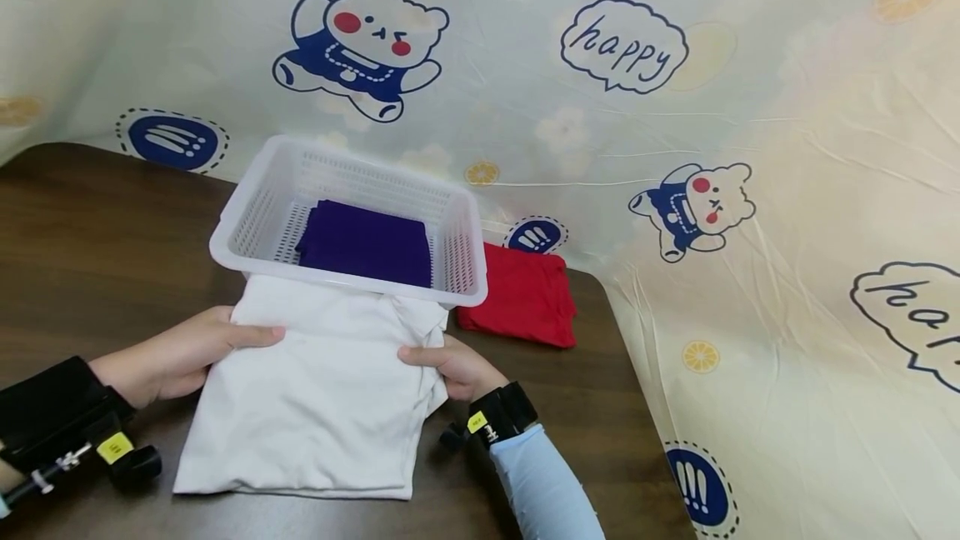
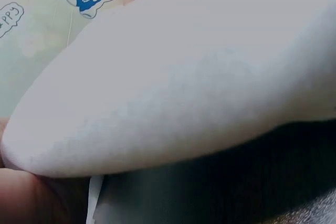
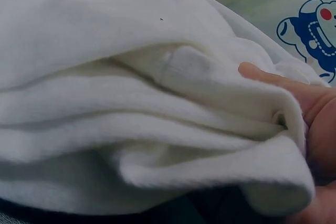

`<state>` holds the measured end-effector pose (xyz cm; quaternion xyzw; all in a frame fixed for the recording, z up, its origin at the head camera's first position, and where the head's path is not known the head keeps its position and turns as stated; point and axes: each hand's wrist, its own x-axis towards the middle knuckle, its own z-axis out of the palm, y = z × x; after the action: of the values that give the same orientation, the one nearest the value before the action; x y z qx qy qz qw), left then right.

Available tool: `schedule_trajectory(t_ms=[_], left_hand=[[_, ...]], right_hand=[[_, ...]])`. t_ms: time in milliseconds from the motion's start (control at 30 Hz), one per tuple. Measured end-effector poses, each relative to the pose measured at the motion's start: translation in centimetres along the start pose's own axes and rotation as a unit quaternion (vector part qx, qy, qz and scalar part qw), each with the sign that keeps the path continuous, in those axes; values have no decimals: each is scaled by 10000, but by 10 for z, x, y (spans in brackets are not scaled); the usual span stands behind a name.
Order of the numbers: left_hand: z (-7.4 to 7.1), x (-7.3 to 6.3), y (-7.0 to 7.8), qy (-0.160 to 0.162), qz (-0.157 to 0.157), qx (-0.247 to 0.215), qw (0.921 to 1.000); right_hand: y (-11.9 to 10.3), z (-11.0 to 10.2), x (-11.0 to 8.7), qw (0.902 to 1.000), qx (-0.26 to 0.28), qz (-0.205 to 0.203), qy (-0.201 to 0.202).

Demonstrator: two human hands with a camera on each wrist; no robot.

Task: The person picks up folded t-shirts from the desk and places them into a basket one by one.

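A folded white cloth is seen on the near side of the basket, by which its far end is hidden. Its left side is pinched by the left hand, with the thumb laid on top; its right side is grasped by the right hand, with the thumb likewise above. From the right wrist, loose layers are shown bunched in the right-hand grip, where mostly a smooth upper face is shown from the head. From the left wrist, a dark space is revealed under the cloth. Its side edges are directed toward the basket, slanted somewhat rightward; which axis is longer cannot be told. A folded purple cloth is contained in the basket, and a red cloth is laid just right of the basket on the brown table. Beyond the basket, a printed sheet is hung.
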<state>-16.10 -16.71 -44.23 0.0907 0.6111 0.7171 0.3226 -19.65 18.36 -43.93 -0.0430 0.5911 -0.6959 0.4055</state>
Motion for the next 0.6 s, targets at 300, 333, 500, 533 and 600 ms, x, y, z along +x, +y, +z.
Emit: schedule_trajectory(t_ms=[300, 333, 500, 533, 600], left_hand=[[0, -6, 4, -86, 135, 22, 9999], [-1, -6, 5, -101, 150, 49, 9998], [-4, -9, 13, -82, 242, 292, 9992], [-5, -9, 15, -75, 262, 328, 9991], [-5, -9, 18, -94, 290, 357, 9989]], right_hand=[[-4, 3, -6, 9999, -73, -63, -80], [-4, 3, -7, 9999, -88, -72, -87], [-6, 4, -10, 9997, -102, -104, -192], [-7, 4, -10, 9996, -111, -120, -220], [-8, 4, -11, 9995, -130, -154, -263]])
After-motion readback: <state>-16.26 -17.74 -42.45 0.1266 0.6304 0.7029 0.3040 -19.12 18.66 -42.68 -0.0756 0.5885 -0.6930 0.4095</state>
